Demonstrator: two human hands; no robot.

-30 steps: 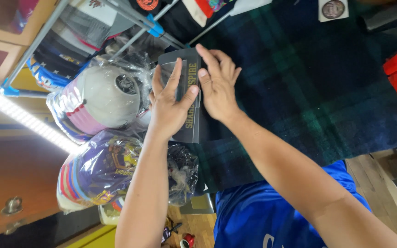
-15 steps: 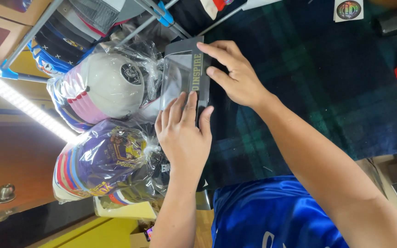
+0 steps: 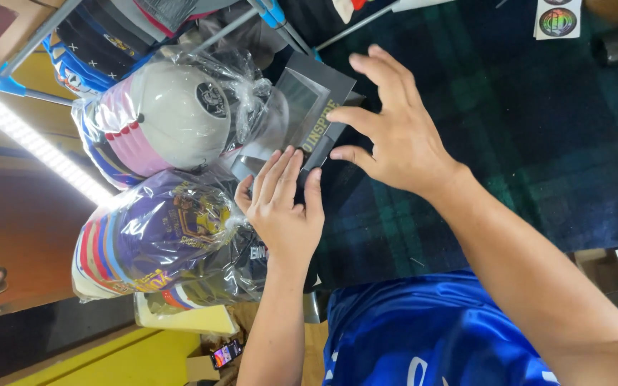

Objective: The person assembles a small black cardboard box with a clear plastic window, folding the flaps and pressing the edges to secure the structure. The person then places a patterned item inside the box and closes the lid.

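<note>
Head cam: left hand (image 3: 284,207) flat on the dark box (image 3: 302,118), fingers together. Right hand (image 3: 395,132) spread wide, thumb touching it, beside bagged caps (image 3: 173,121).

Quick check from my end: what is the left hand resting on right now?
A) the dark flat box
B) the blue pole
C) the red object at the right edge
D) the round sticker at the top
A: the left hand lies flat, fingertips on the near end of the dark flat box.
</note>
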